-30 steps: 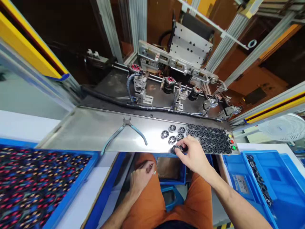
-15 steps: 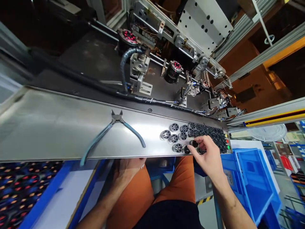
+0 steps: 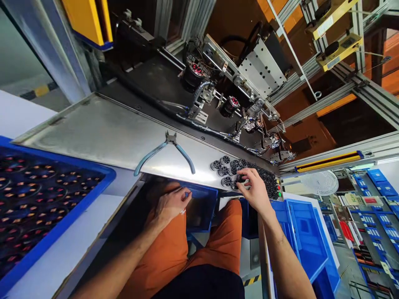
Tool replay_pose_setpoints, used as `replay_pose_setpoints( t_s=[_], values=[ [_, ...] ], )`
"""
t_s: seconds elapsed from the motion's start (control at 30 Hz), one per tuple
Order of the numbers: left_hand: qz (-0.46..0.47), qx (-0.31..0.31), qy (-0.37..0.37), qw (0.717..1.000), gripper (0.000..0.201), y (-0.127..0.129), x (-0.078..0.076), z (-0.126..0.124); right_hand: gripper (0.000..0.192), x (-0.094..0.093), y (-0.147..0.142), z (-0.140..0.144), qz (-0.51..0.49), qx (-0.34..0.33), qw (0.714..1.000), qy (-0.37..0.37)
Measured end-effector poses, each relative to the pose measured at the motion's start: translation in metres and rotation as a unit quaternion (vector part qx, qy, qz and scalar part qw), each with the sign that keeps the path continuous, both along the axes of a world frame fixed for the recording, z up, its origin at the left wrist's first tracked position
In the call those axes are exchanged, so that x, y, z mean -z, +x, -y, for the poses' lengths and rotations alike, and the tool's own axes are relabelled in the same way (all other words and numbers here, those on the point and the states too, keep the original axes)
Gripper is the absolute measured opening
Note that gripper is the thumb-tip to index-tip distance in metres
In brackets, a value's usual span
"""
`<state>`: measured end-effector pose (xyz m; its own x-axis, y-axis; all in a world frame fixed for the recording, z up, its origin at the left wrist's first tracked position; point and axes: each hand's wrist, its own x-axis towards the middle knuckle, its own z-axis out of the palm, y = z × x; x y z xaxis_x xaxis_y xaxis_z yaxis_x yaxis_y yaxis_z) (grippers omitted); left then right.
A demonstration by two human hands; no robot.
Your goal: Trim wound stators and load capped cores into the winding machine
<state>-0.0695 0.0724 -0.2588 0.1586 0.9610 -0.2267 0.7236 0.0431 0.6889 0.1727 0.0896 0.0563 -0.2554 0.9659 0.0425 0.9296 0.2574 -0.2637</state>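
Note:
My right hand [image 3: 254, 192] reaches over the metal ledge, thumb and fingers curved around a round dark slotted part [image 3: 240, 178]. Beside it stand several similar round parts [image 3: 223, 170] with silvery rims, loosely grouped. My left hand [image 3: 173, 203] is above my lap, just below the ledge's front edge, its fingers curled and pinched together. Whether anything small is between those fingertips cannot be seen. To the left of the parts, cutting pliers [image 3: 171, 139] with blue-grey handles lie spread on the ledge [image 3: 109, 128], apart from both hands.
Behind the ledge is a machine with metal brackets and round units [image 3: 230, 106] showing red lights. A dense mass of small black pieces [image 3: 264, 180] covers the ledge's right end, near coloured buttons [image 3: 279, 188]. Blue bins [image 3: 307, 236] stand right; a blue tray [image 3: 107, 172] of round parts stands left.
The camera view has turned and shifted, showing more on both sides. My left hand has come out from partly behind the ledge edge. My right hand stays among the round parts.

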Motion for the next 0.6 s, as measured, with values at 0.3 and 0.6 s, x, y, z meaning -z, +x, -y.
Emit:
replay_pose_setpoints(
  t_s=[0.3, 0.6],
  values=[
    [-0.023, 0.002, 0.004, 1.000, 0.032, 0.008, 0.006, 0.002, 0.041, -0.015, 0.009, -0.027, 0.070, -0.222, 0.968, -0.098],
    [-0.079, 0.024, -0.037, 0.996, 0.034, 0.007, 0.018, 0.009, 0.042, -0.019, 0.050, -0.030, 0.111, -0.320, 0.936, -0.097]
  ],
)
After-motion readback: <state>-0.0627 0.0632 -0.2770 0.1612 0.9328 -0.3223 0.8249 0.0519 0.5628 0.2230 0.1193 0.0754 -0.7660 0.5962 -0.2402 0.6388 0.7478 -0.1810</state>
